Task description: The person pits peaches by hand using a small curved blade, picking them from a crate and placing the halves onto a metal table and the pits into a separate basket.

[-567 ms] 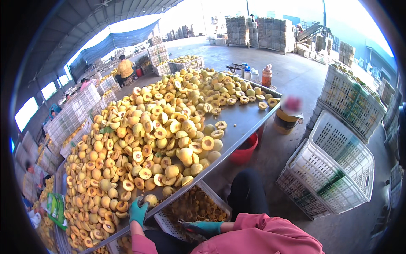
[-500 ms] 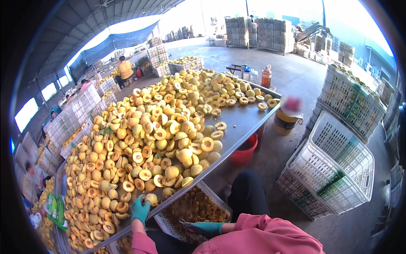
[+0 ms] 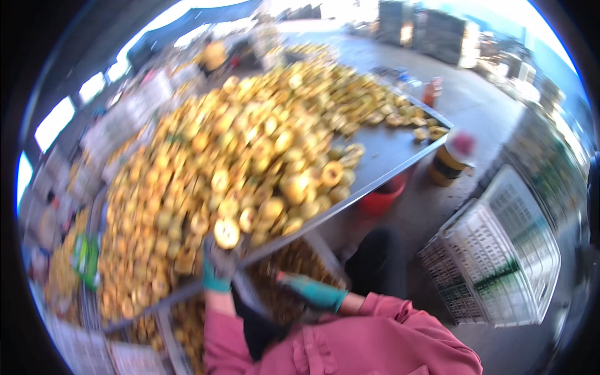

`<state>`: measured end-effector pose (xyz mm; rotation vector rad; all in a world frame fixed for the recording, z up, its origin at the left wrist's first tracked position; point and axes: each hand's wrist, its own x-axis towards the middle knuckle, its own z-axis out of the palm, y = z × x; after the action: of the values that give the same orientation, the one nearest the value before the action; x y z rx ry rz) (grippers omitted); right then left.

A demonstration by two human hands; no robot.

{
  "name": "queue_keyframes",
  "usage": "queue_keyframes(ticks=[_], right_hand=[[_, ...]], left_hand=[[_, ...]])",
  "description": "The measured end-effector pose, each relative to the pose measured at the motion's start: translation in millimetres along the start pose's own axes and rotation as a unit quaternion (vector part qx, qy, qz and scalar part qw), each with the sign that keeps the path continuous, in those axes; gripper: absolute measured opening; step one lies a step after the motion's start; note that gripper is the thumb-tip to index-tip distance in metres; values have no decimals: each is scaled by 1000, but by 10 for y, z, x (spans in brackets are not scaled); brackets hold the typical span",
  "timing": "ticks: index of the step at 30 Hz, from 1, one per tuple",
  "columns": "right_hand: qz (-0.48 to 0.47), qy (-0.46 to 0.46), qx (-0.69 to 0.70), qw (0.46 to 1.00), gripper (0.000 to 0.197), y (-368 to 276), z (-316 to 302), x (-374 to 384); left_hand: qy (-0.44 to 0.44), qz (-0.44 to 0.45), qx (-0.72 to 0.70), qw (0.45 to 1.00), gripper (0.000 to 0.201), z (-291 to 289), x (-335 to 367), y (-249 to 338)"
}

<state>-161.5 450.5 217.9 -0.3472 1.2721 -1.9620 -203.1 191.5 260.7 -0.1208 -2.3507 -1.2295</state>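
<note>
While my left hand (image 3: 219,265) is by a cut fruit (image 3: 226,233) at the edge of the table (image 3: 390,150), my right hand (image 3: 314,292) is outside it. It's blurry; I can't tell what either grips. The table's right side has room.

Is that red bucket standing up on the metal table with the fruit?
No, the red bucket sits lower, beneath the edge of the metal table that carries the fruit.

Here on the right, white plastic crates (image 3: 478,265) stand on the grey floor (image 3: 478,94), a red bucket (image 3: 380,200) sits near a yellow-and-black bucket (image 3: 445,167), an orange bottle (image 3: 431,92) blurs farther back, and leftward there's a bright green bag (image 3: 85,259) and, deep behind, a yellow-topped person (image 3: 213,56)!
</note>
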Motion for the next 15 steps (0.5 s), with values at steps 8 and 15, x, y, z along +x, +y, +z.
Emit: queue_keyframes(ticks=[8, 15], right_hand=[[30, -22, -98, 995, 40, -702, 292, 34], [-111, -42, -186, 975, 28, -626, 294, 154]], left_hand=[[74, -266, -541, 794, 46, 232, -258, 659], [-23, -203, -468, 860, 45, 364, -507, 321]])
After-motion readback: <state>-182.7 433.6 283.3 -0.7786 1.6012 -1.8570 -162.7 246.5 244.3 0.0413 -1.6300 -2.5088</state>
